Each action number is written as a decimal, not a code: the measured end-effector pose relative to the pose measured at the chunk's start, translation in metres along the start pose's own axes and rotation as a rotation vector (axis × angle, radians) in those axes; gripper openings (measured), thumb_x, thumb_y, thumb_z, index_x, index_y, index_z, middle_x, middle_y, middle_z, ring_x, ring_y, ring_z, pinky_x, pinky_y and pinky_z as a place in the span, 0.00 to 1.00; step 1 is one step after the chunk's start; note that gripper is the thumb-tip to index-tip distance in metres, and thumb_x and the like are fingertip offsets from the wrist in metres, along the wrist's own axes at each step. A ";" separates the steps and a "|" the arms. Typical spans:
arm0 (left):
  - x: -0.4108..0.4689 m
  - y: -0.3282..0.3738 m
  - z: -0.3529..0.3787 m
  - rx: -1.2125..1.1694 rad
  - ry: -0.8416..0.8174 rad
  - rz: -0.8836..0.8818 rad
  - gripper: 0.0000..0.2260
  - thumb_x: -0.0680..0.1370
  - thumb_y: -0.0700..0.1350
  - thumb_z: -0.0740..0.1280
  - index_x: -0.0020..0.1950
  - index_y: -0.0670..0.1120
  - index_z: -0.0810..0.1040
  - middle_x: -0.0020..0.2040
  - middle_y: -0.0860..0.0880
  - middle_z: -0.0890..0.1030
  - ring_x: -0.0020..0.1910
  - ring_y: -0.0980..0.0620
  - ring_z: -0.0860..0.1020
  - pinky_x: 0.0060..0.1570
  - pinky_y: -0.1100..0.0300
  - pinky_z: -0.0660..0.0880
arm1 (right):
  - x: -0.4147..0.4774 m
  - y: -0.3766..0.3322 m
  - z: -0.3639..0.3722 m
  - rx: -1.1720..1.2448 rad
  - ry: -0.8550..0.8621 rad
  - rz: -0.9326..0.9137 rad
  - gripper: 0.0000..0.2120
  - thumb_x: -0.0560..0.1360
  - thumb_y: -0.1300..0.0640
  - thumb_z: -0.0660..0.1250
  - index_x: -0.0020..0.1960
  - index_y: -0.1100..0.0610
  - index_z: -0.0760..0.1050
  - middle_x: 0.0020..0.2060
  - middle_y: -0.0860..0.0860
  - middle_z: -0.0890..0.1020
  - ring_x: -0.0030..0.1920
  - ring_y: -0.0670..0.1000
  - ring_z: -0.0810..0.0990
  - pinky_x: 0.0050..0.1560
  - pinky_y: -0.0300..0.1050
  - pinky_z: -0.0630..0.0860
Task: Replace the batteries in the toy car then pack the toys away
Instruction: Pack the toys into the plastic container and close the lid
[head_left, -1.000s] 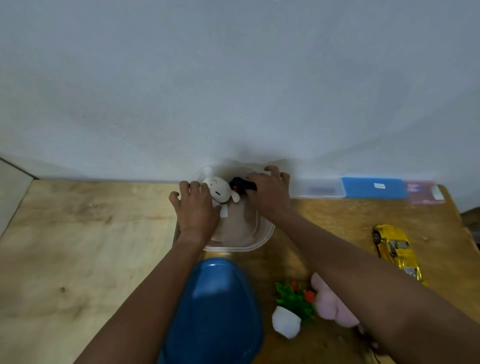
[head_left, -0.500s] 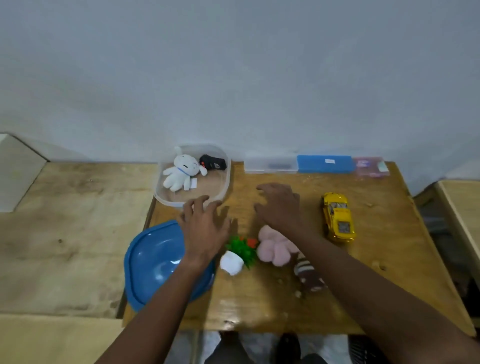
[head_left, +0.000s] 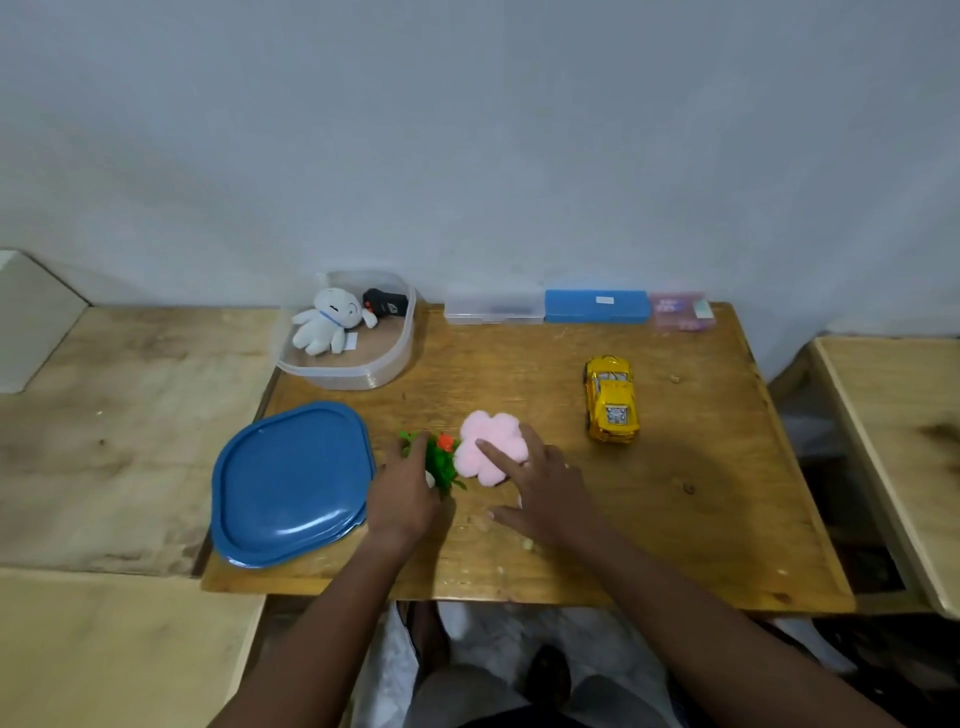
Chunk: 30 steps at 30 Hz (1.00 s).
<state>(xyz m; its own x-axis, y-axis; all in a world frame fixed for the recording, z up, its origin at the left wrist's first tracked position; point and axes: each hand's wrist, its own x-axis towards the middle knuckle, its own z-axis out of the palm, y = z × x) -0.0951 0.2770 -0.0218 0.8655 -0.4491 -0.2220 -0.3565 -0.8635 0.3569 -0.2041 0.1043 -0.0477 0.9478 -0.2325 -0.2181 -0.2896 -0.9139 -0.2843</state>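
The yellow toy car (head_left: 610, 400) stands on the wooden table (head_left: 675, 519), right of centre, apart from both hands. My left hand (head_left: 405, 493) grips a small green toy plant (head_left: 441, 460) with an orange flower; its white pot is mostly hidden under the hand. My right hand (head_left: 545, 488) rests on a pink flower-shaped plush (head_left: 493, 441), index finger straight on top and thumb spread away. At the back left, a clear plastic container (head_left: 400, 358) holds a white plush animal (head_left: 327, 325) and a black remote (head_left: 384, 302).
The container's blue lid (head_left: 291, 483) lies at the table's left front, close to my left hand. Against the wall sit a clear case (head_left: 493, 309), a blue case (head_left: 597, 306) and a pink case (head_left: 680, 310). Pale wooden surfaces flank the table.
Both hands have drawn back from the clear container, leaving the white plush and black remote inside. The left now holds the toy plant and the right lies on the pink plush.
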 end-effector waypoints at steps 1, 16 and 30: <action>-0.002 0.001 0.001 -0.016 0.008 0.007 0.35 0.71 0.45 0.74 0.76 0.51 0.66 0.72 0.43 0.68 0.61 0.37 0.78 0.54 0.46 0.77 | -0.001 0.001 0.003 -0.036 0.017 -0.028 0.41 0.71 0.33 0.66 0.76 0.31 0.45 0.78 0.56 0.51 0.69 0.62 0.65 0.59 0.62 0.73; -0.001 -0.017 -0.019 -0.411 0.229 -0.023 0.23 0.69 0.44 0.78 0.60 0.48 0.73 0.55 0.48 0.78 0.53 0.49 0.75 0.47 0.57 0.71 | 0.042 -0.010 -0.008 0.146 0.178 0.048 0.12 0.77 0.62 0.59 0.60 0.53 0.69 0.51 0.55 0.74 0.46 0.58 0.77 0.35 0.48 0.67; 0.053 -0.031 -0.036 -0.431 0.225 0.073 0.21 0.68 0.47 0.78 0.58 0.50 0.74 0.55 0.49 0.79 0.54 0.48 0.76 0.52 0.51 0.76 | 0.071 -0.025 -0.047 0.190 0.174 0.021 0.19 0.76 0.44 0.63 0.64 0.51 0.69 0.57 0.54 0.80 0.50 0.57 0.80 0.45 0.51 0.77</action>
<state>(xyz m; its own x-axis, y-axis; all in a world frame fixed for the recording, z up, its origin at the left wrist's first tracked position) -0.0256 0.2884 -0.0121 0.9153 -0.4028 0.0022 -0.2818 -0.6365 0.7180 -0.1228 0.0951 -0.0118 0.9453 -0.3192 -0.0664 -0.3134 -0.8334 -0.4553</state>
